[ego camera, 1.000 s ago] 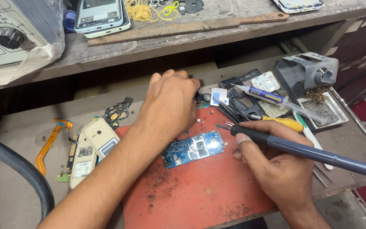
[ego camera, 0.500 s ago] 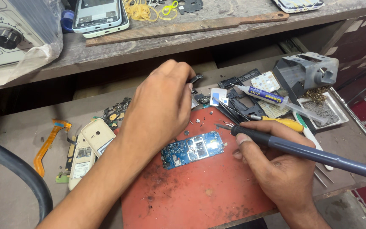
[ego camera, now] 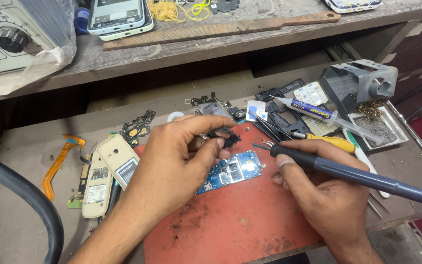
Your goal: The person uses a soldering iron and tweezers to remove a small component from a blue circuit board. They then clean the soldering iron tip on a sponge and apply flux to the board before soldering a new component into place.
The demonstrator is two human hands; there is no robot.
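Small black part (ego camera: 224, 138) above blue circuit board (ego camera: 230, 171), flat on red mat; dark soldering iron (ego camera: 348, 173) slanted alongside.

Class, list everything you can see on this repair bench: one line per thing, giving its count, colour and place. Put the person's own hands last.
Circuit board: one, blue, on the red mat.
Mat: one, red, front of the bench.
Small part: one, black, between the left fingers.
Soldering iron: one, dark blue, in the right hand.
Phone shell: one, cream, left of the mat.
Flex cable: one, orange, far left.
Screwdriver: one, yellow handle, right of the mat.
Syringe tube: one, white and blue, right rear.
Phone: one, pale, upper shelf.
Left hand: pinching the small part.
Right hand: gripping the soldering iron.
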